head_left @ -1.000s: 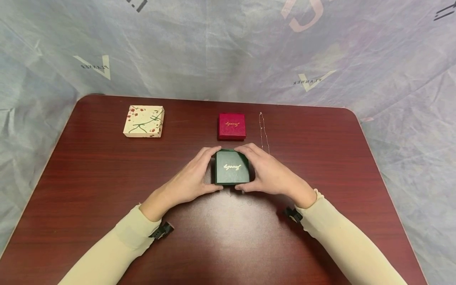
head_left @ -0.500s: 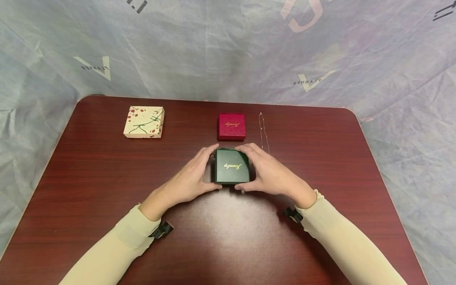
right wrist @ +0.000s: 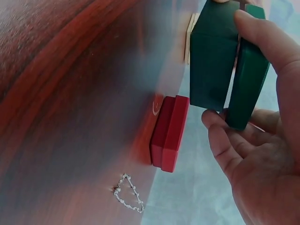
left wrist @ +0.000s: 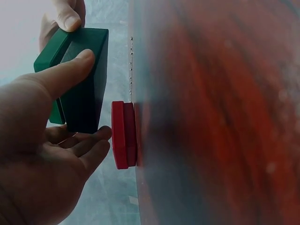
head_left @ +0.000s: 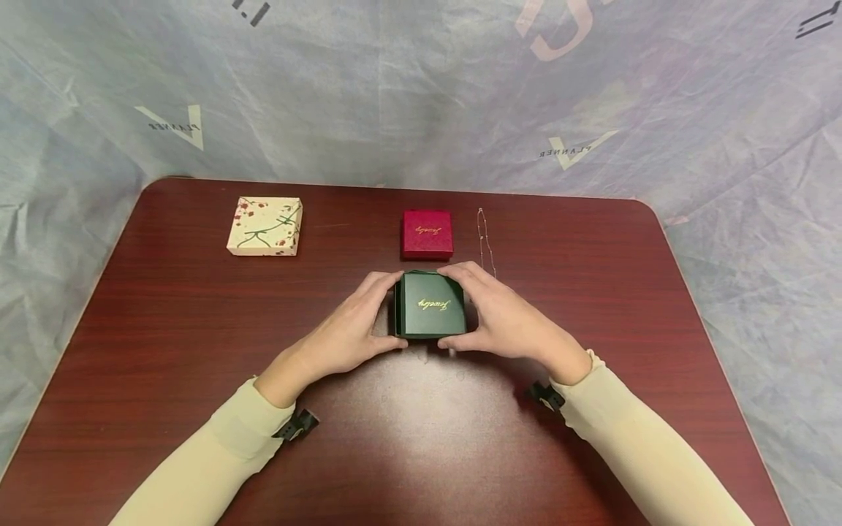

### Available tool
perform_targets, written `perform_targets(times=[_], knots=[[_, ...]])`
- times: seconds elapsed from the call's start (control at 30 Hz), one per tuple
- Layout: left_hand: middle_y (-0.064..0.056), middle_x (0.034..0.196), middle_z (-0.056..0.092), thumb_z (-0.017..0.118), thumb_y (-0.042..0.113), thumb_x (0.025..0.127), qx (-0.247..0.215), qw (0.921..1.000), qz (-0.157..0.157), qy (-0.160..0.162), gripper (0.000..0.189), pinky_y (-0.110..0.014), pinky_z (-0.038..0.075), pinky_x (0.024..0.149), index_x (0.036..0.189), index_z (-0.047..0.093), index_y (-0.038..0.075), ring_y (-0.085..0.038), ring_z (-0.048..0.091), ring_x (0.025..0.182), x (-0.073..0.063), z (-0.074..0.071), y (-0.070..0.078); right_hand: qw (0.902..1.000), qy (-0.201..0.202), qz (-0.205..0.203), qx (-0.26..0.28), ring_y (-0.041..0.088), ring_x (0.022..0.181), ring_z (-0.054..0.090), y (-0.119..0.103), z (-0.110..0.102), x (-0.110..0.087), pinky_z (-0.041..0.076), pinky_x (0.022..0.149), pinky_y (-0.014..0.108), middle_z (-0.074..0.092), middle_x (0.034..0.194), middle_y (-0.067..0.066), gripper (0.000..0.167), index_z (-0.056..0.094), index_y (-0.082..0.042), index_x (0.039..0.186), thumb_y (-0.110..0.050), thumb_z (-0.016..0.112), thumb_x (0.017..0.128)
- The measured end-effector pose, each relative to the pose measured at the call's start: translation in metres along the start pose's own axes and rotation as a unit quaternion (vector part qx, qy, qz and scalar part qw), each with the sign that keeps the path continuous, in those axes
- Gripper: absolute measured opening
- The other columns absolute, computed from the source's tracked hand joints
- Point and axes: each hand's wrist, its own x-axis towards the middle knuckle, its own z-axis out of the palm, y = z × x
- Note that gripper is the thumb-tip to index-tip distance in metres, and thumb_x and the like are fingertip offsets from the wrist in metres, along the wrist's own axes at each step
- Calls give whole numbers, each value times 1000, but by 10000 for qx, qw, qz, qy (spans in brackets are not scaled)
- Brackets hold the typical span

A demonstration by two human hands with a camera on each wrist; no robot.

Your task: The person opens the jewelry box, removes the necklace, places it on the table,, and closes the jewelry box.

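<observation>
Both hands hold a green jewelry box between them at mid-table, raised above the surface in the wrist views. Its lid (head_left: 435, 303), with gold "Jewelry" lettering, sits slightly askew to the right of the base. A narrow gap separates the lid (right wrist: 247, 82) from the darker base (right wrist: 214, 61) in the right wrist view. My left hand (head_left: 345, 329) grips the base, thumb along its near side and fingers at the far side. My right hand (head_left: 505, 314) grips the lid the same way. What lies inside the box is hidden.
Beyond the green box stands a red jewelry box (head_left: 427, 234), its lid on. To its right a thin beaded chain (right wrist: 116, 191) lies on the dark wooden table (head_left: 197, 329). A cream floral box (head_left: 265, 226) is at the back left. Grey printed cloth (head_left: 368, 95) hangs behind.
My right hand has shifted slightly right with the lid, baring a strip of the base on the left. The left hand stays nearly in place.
</observation>
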Motion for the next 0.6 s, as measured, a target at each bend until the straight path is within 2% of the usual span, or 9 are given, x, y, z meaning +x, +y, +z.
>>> perform_targets(times=[0.23, 0.43, 0.6], knots=[[-10, 152, 44, 93, 22, 85, 55, 10000, -29, 11, 98, -42, 41, 117, 160, 34, 2, -21, 50, 135, -1, -1, 0, 9998, -78, -138, -127, 18, 138, 45, 3, -9, -5, 38, 117, 44, 48, 152, 5, 99, 41, -8, 158, -44, 93, 81], [-11, 152, 43, 92, 25, 86, 135, 9999, -107, 17, 97, -43, 40, 118, 160, 33, 1, -23, 51, 135, -2, -2, 1, 9998, -75, -7, -189, 21, 135, 43, 8, -22, -15, 35, 115, 49, 47, 153, 4, 99, 41, -9, 157, -35, 95, 79], [-11, 153, 42, 92, 24, 87, 152, 9998, -113, 2, 97, -42, 39, 118, 161, 33, 2, -23, 50, 135, -2, -3, 2, 9993, -81, 236, -262, 22, 132, 44, 17, -35, -30, 35, 110, 49, 50, 149, 2, 100, 43, -11, 155, -30, 97, 73]])
